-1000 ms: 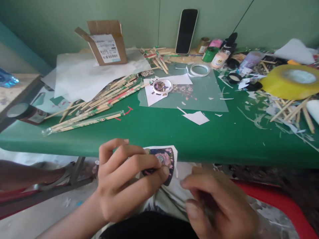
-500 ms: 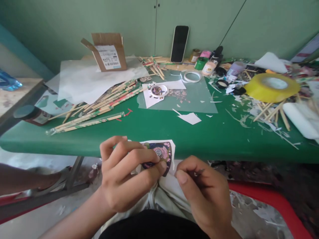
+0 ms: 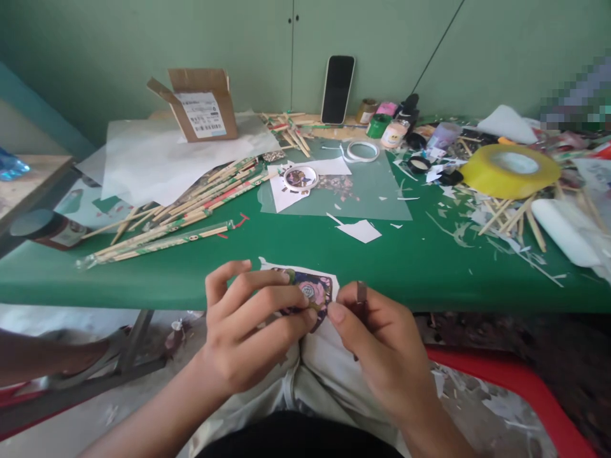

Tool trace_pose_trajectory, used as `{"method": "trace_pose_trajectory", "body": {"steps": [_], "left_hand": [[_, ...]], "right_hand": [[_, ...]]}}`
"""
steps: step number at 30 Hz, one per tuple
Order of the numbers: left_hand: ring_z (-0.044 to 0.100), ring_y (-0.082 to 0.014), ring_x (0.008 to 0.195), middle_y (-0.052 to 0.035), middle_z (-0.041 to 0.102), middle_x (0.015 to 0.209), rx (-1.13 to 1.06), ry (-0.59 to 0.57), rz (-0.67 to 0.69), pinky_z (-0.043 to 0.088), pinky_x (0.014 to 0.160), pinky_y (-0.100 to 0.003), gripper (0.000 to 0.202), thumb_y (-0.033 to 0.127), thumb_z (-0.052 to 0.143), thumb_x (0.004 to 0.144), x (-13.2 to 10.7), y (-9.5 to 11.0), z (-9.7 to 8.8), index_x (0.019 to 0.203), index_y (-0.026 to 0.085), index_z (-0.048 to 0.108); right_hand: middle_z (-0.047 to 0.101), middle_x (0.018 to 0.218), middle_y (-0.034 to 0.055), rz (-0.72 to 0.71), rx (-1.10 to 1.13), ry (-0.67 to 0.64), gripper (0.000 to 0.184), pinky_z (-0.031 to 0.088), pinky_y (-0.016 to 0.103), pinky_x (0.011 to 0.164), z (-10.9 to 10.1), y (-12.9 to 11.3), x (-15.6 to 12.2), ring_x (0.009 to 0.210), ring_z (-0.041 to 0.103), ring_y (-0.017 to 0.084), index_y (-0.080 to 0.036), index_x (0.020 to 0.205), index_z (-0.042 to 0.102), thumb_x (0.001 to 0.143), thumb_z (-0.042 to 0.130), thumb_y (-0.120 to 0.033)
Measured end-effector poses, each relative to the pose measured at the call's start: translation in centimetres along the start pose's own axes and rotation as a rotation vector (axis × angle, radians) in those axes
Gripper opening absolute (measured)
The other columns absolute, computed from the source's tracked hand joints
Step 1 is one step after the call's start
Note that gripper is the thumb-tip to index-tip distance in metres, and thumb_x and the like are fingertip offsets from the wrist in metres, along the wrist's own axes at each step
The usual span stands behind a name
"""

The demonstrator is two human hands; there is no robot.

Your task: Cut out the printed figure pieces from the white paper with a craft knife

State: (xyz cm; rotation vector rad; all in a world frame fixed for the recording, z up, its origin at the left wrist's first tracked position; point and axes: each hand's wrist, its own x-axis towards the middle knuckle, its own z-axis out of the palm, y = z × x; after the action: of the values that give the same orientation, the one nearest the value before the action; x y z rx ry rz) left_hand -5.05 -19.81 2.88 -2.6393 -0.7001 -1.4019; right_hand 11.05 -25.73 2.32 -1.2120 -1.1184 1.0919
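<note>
My left hand is closed around a paper cutout printed with a dark floral picture and edged in white, held just below the front edge of the green table. My right hand is closed next to it, pinching a thin dark tool whose tip stands up beside the cutout's right edge. Both hands hover over my lap.
On the table lie a bundle of wrapped wooden sticks, white paper sheets, a cardboard box, a phone leaning on the wall, small jars, tape rings, a big yellow tape roll and paper scraps. A red chair is at lower right.
My right hand rose and closed in on the cutout, bringing the dark tool upright beside it. The view tilted up a little; my left hand kept its hold.
</note>
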Motion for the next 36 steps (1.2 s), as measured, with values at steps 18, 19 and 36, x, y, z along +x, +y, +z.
{"method": "trace_pose_trajectory", "body": {"steps": [18,19,36], "left_hand": [[0.059,-0.0156,0.085,0.0016,0.071,0.082,-0.181,-0.086,-0.050,0.043,0.076,-0.036,0.020,0.003,0.061,0.083,-1.2,-4.9,2.8,0.077,0.021,0.058],[0.059,-0.0157,0.085,0.0017,0.070,0.081,-0.168,-0.088,-0.040,0.043,0.077,-0.036,0.019,0.004,0.060,0.085,-1.2,-4.8,2.8,0.077,0.022,0.059],[0.063,-0.0183,0.088,0.0018,0.072,0.084,-0.148,-0.060,-0.007,0.038,0.086,-0.045,0.013,0.019,0.060,0.092,0.0,-3.8,1.9,0.081,0.026,0.065]], "right_hand": [[0.037,0.060,-0.0055,0.082,-0.194,-0.053,0.032,0.028,0.021,0.044,-0.9,2.1,3.1,0.053,0.033,0.008,-0.020,0.070,0.051,0.089,0.058,-0.044],[0.038,0.060,-0.0053,0.073,-0.222,-0.038,0.033,0.029,0.021,0.045,-0.8,2.2,3.1,0.054,0.034,0.008,-0.020,0.069,0.050,0.089,0.059,-0.044],[0.036,0.060,-0.0060,0.079,-0.179,-0.268,0.035,0.029,0.021,0.046,-1.5,0.2,3.1,0.055,0.032,0.008,-0.021,0.065,0.046,0.089,0.058,-0.043]]}}
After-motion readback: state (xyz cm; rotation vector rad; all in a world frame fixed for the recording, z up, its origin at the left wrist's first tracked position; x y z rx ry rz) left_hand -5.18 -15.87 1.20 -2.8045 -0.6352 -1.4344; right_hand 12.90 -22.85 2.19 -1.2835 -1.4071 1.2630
